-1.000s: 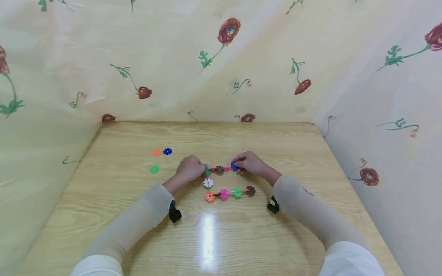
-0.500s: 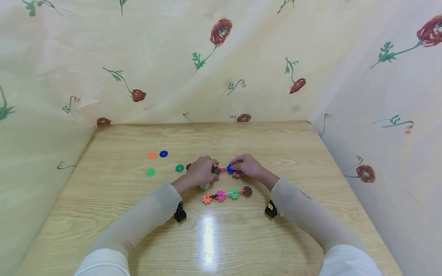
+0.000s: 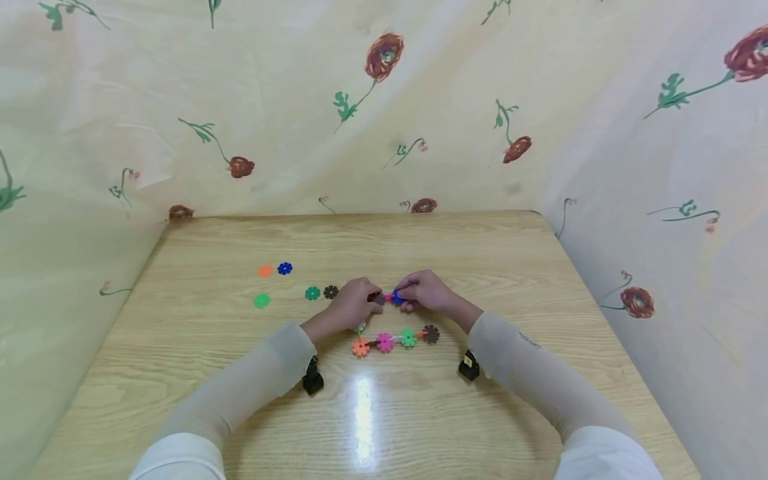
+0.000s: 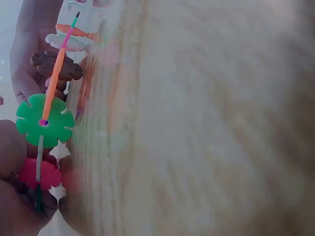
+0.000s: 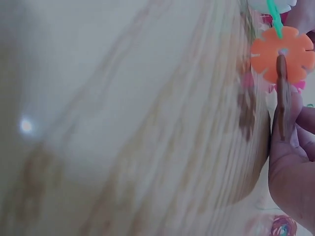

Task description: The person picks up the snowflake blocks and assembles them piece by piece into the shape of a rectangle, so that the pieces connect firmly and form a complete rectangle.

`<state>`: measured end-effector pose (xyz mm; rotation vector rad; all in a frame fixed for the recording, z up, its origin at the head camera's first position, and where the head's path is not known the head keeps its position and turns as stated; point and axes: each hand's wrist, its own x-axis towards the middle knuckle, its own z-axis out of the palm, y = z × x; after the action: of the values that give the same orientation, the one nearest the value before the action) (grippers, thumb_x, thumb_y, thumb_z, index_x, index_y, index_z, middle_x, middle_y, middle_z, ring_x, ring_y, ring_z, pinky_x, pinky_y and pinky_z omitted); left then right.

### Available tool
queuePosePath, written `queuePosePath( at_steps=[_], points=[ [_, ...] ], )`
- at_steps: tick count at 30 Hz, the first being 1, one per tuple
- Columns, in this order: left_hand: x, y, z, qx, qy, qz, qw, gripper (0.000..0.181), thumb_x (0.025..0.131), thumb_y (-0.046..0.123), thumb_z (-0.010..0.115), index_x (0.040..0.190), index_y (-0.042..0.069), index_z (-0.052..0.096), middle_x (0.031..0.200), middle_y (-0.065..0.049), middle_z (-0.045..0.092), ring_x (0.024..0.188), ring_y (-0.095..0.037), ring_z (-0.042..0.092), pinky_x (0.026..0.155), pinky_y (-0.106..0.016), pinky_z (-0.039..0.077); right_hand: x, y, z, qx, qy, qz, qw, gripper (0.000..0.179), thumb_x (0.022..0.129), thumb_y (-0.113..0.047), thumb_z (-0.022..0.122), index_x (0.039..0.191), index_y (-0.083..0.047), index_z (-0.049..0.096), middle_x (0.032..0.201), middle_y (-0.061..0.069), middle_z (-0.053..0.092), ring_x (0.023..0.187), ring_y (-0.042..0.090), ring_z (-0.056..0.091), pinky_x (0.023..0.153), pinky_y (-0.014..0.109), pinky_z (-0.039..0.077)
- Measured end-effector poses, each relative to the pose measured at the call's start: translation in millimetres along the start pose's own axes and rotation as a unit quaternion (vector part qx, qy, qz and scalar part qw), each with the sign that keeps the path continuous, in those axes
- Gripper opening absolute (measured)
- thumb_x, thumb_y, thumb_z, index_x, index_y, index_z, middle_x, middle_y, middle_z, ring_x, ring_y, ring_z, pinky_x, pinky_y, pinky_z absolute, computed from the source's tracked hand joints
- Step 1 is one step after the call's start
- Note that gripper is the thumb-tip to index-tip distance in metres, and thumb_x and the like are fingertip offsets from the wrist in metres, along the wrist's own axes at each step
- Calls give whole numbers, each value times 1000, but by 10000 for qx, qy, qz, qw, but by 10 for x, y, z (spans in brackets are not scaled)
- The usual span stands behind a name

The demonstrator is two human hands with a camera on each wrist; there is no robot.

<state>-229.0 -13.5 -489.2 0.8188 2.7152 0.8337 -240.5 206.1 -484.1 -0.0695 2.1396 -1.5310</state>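
Observation:
Slotted plastic snowflake discs are joined in a chain on the table. In the head view my left hand (image 3: 350, 305) pinches a brown disc (image 3: 377, 299) in the chain's far row. My right hand (image 3: 427, 292) pinches a blue disc (image 3: 397, 298) at that row's right end, with a pink disc (image 3: 387, 298) edge-on between the two. A white disc (image 3: 359, 327) shows partly below my left hand, which hides the chain's far corner. Nearer lies a row with orange (image 3: 361, 347), pink (image 3: 385, 343), green (image 3: 408, 338) and brown (image 3: 431, 334) discs.
Left of my left hand lie a teal disc (image 3: 313, 293) and a dark brown disc (image 3: 331, 292). Farther left are an orange disc (image 3: 265, 271), a blue disc (image 3: 285, 268) and a light green disc (image 3: 261, 300). Flowered cloth (image 3: 300, 120) rises behind the wooden table (image 3: 420, 427).
My left hand has shifted right from the green corner disc to the brown one, uncovering the teal and dark brown discs beside it. My right hand keeps its hold on the blue disc.

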Motion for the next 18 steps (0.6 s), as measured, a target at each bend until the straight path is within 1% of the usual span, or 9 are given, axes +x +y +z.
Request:
queuePosePath(
  at_steps=[4, 8, 12, 18],
  points=[
    [-7, -22, 19, -96, 73, 85, 9999, 42, 90, 24, 79, 123, -1, 70, 95, -7, 64, 80, -17, 55, 69, -30, 45, 11, -7, 14, 25, 51, 14, 10000, 18, 98, 1, 62, 114, 8, 68, 91, 16, 72, 68, 18, 69, 68, 33, 61],
    [-6, -37, 30, -71, 108, 125, 9998, 42, 90, 24, 78, 122, -1, 70, 95, -8, 64, 81, -17, 55, 70, -31, 46, 30, -12, 21, 52, 92, 19, 9999, 16, 97, 2, 63, 110, 8, 69, 91, 17, 72, 65, 18, 69, 65, 32, 61],
    [-15, -51, 29, -106, 161, 120, 9997, 43, 90, 24, 78, 123, -1, 70, 96, -9, 64, 81, -18, 55, 71, -30, 46, 51, -27, 38, 90, 141, 62, 9998, 15, 96, 3, 64, 108, 8, 70, 92, 18, 72, 64, 18, 69, 64, 32, 61],
    [-20, -76, 46, -338, 202, 22, 9992, 47, 91, 24, 77, 128, -3, 66, 98, -10, 63, 83, -19, 56, 71, -30, 47, 80, -31, 49, 229, 278, 172, 9992, 16, 95, 4, 66, 109, 8, 71, 90, 19, 72, 62, 18, 69, 63, 31, 60]
  ],
)
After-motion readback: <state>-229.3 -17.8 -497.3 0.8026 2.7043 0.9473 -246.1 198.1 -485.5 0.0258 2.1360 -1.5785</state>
